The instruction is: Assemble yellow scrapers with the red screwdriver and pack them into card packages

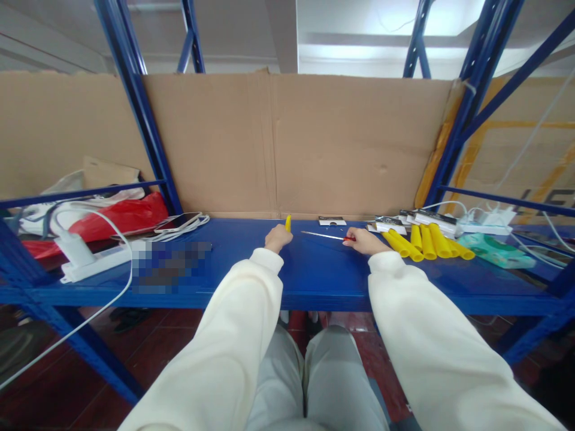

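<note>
My left hand [278, 238] is closed around a small yellow piece [288, 223], whose end sticks up past the fingers. It looks like the yellow tubes at the right, though most of it is hidden. My right hand [363, 241] grips a long thin metal tool with a red handle [322, 234]. Its narrow silver shaft points left, with the tip a little short of my left hand. From this distance I cannot tell whether it is a blade or a rod. Several yellow tubes [429, 241] lie side by side just right of my right hand.
Against the cardboard backboard [314, 143] are a small black-and-white box [331, 221] and more boxes [390, 224]. A green packet [496, 250] and white plugs are at right. Left on the blue shelf [242, 275] lie a power strip [105, 261], cables, a phone and a red bag [121, 218].
</note>
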{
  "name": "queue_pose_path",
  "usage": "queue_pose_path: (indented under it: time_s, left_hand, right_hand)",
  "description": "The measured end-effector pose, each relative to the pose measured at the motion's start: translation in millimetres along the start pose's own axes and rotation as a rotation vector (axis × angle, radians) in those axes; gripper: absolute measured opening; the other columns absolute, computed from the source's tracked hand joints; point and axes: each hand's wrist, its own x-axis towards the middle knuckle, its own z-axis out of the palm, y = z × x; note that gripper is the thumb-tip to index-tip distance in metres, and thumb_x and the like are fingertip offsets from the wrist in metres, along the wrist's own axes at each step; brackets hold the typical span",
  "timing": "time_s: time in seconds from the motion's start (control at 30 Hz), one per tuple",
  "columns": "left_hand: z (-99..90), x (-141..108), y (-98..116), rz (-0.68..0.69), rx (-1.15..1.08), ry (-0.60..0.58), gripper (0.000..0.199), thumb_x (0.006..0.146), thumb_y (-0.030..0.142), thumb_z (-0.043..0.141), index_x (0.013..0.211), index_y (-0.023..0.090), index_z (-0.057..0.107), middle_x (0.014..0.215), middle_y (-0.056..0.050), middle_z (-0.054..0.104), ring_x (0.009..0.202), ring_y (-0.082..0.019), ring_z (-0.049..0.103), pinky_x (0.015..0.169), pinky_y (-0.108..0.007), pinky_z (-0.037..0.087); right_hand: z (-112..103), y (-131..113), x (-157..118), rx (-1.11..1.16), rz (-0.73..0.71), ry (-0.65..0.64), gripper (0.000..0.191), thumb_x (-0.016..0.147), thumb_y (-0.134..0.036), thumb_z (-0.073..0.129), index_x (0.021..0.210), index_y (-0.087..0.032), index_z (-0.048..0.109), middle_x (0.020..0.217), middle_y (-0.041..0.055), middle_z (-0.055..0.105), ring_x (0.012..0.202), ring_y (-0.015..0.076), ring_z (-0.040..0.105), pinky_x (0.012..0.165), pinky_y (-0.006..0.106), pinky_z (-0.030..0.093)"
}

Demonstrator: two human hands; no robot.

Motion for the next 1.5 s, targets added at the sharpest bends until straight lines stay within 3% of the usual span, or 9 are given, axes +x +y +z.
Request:
queue_pose_path:
  time_s: [0.17,0.33,0.6,0.7,0.9,1.17,1.5]
  left_hand:
    - [11.8,-13.7,4.9,0.109,0.201,0.031,0.041,0.088,0.017,0.055,0.127,0.017,0.067,0.127,-0.02,0.069,0.118,-0.03,0.067,0.096,-0.035,0.05]
    - [19.1,-17.3,3.1,0.186,0.271,-0.002,0.042,0.091,0.024,0.053,0.131,0.022,0.065,0.126,-0.015,0.07,0.118,-0.029,0.066,0.096,-0.034,0.05]
    - [27.0,-23.9,15.4,0.274,0.274,-0.01,0.057,0.093,0.018,0.048,0.149,0.021,0.049,0.134,-0.015,0.065,0.122,-0.027,0.063,0.101,-0.033,0.047]
    - [28.4,-28.4,22.1,0.338,0.283,-0.032,0.062,0.094,0.016,0.045,0.155,0.027,0.041,0.136,-0.014,0.062,0.122,-0.026,0.063,0.101,-0.033,0.047]
    - [27.2,-29.5,24.7,0.42,0.259,-0.029,0.059,0.096,0.015,0.042,0.153,0.03,0.045,0.13,-0.014,0.063,0.12,-0.026,0.064,0.101,-0.033,0.047]
    - [26.4,-29.2,20.9,0.436,0.211,0.012,0.057,0.095,0.015,0.048,0.151,0.027,0.049,0.126,-0.014,0.066,0.118,-0.026,0.065,0.1,-0.032,0.047]
    - [27.9,-27.3,15.5,0.376,0.101,0.009,0.048,0.095,0.021,0.054,0.141,0.032,0.061,0.132,-0.007,0.068,0.122,-0.023,0.063,0.102,-0.03,0.048]
  right_hand:
    - [2.5,3.1,1.5,-0.064,0.049,0.014,0.007,0.087,-0.031,0.066,0.09,-0.025,0.065,0.086,0.0058,0.073,0.081,0.0216,0.066,0.069,0.029,0.045]
    - [1.9,5.1,1.7,-0.088,0.113,-0.026,0.008,0.088,-0.026,0.061,0.095,-0.025,0.065,0.095,0.0057,0.075,0.093,0.0241,0.068,0.083,0.036,0.047]
    - [8.0,9.7,9.4,-0.065,0.117,-0.001,0.032,0.092,-0.02,0.049,0.113,-0.027,0.072,0.117,0.0099,0.074,0.113,0.0291,0.065,0.094,0.045,0.048]
    - [13.0,2.4,17.0,-0.048,0.075,0.003,0.038,0.095,-0.022,0.045,0.123,-0.028,0.07,0.128,0.0101,0.07,0.121,0.0305,0.061,0.099,0.049,0.047]
    - [20.2,-22.2,38.2,-0.07,0.03,-0.037,0.041,0.096,-0.02,0.043,0.124,-0.028,0.071,0.136,0.0135,0.065,0.131,0.034,0.053,0.105,0.057,0.041]
    - [24.6,-34.1,71.3,-0.058,0.109,-0.108,0.045,0.09,-0.012,0.049,0.125,-0.028,0.072,0.137,0.0154,0.064,0.129,0.0351,0.058,0.104,0.056,0.046]
    - [33.8,-25.3,92.3,0.0,0.134,-0.104,0.025,0.085,-0.022,0.064,0.103,-0.019,0.08,0.108,0.0161,0.076,0.106,0.0269,0.07,0.09,0.033,0.053]
